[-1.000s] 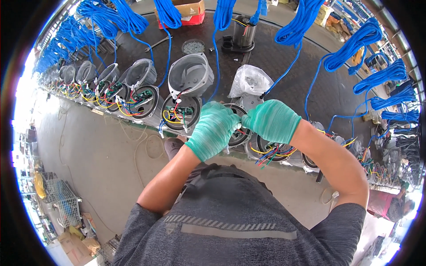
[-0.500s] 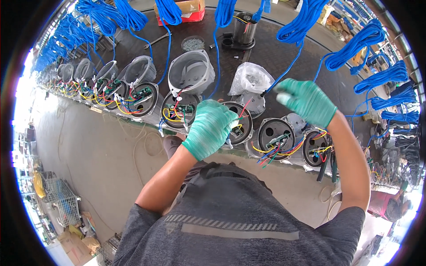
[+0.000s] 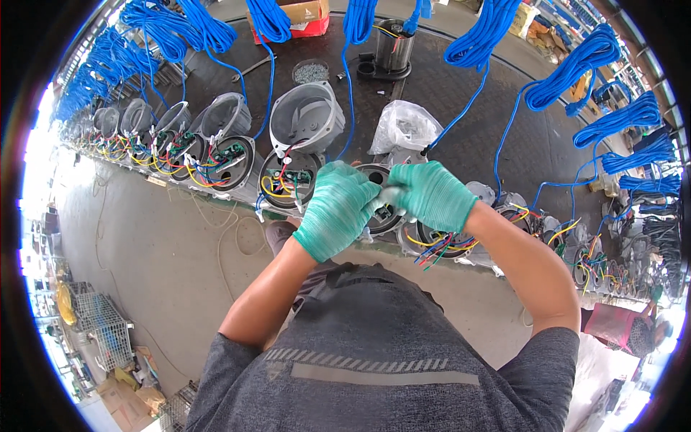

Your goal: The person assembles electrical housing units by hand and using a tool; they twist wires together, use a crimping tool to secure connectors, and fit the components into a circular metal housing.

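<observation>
My left hand (image 3: pixel 338 209) and my right hand (image 3: pixel 435 194), both in green striped gloves, meet fingertip to fingertip above an open round grey housing (image 3: pixel 384 222). The fingers of both are pinched together; whatever is between them is too small and covered to name. Part of this housing is hidden behind the gloves. Left of my left hand sits a similar housing (image 3: pixel 272 189) with a green circuit board and red, yellow and white wires. Under my right hand, loose coloured wires (image 3: pixel 440 252) stick out of another housing, mostly covered. A clear plastic bag (image 3: pixel 404 128) lies just beyond my hands.
Blue cable coils (image 3: pixel 484 32) hang along the far side, their cables running down to the row of housings. On the dark bench (image 3: pixel 461 108) are a deep grey cup-shaped casing (image 3: pixel 306 119), a dish of screws (image 3: pixel 311 73), a wrench (image 3: pixel 255 66) and a metal cylinder (image 3: pixel 395 52).
My right hand has come down and left from beside the plastic bag to meet my left hand. The left hand has barely moved. The red wire beside it is now covered.
</observation>
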A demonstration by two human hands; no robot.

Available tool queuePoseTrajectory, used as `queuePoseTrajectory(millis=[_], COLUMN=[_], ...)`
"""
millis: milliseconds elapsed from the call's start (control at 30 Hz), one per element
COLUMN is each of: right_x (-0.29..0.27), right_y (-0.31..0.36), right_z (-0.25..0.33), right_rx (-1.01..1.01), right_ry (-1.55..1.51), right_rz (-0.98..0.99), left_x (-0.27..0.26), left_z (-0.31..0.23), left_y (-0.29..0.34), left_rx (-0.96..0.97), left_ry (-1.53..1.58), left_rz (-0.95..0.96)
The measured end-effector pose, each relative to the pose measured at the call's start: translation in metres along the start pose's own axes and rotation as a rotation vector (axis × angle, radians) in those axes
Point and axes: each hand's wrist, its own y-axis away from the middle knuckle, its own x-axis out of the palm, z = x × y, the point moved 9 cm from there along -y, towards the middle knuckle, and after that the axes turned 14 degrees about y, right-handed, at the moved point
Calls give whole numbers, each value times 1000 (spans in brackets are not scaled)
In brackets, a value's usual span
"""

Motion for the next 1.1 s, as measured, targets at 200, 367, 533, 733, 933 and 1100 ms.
queuePoseTrajectory(millis=[200,367,533,733,933,1100], right_x=[-24,-53,-10,-14,-78,-26], right_y=[15,25,23,18,12,-10], right_z=[-20,-11,36,23,-38,-44], right_rx=[97,-45,-479,-306,11,-89], right_ry=[-76,229,805,636,343,406], right_rz=[-13,-315,-319,-133,-336,-269], left_x=[-9,-10,-7,-7,-13,-10], left_z=[-3,-3,0,-3,4,5], left_y=[7,7,5,8,11,9], left_rx=[65,73,54,92,54,45], left_ry=[94,78,94,102,144,159], left_rz=[-108,-125,-111,-71,-145,-161])
